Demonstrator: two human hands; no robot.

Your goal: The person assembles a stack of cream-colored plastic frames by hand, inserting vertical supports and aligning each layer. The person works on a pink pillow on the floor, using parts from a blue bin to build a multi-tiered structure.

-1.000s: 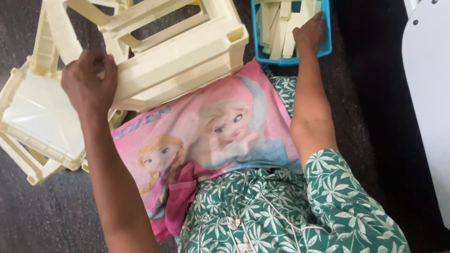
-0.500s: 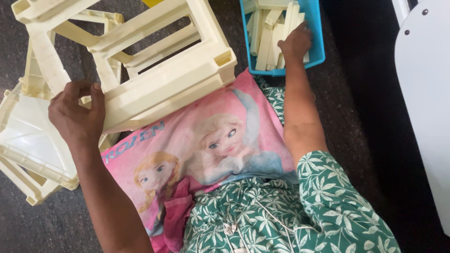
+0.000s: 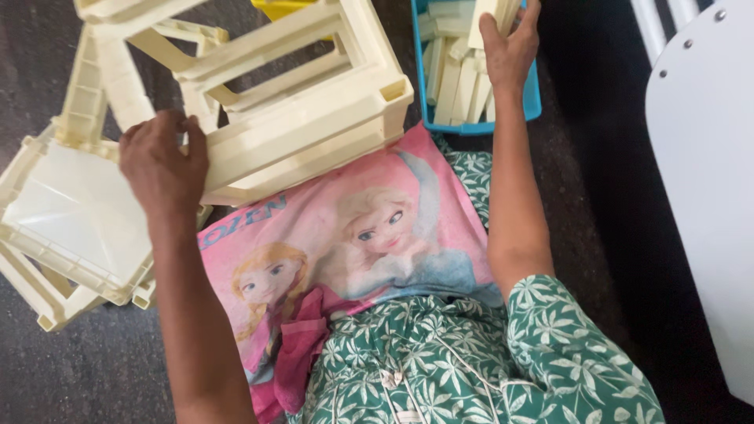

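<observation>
Left hand [image 3: 161, 169] clamps cream plastic frame [image 3: 302, 118] on pink pillow [image 3: 353, 235]. Right hand [image 3: 509, 49] grips cream slat [image 3: 495, 12] above blue bin [image 3: 534, 94]. I judge slat pickup underway; next, carry slat to frame, align with slot.

Soft, even daylight fills the scene, no harsh glare. The cream plastic frame [image 3: 298, 118] shines bright, nearly washed out, while the dark floor [image 3: 94, 369] at right sinks into shadow. Slight motion blur softens the edges.
</observation>
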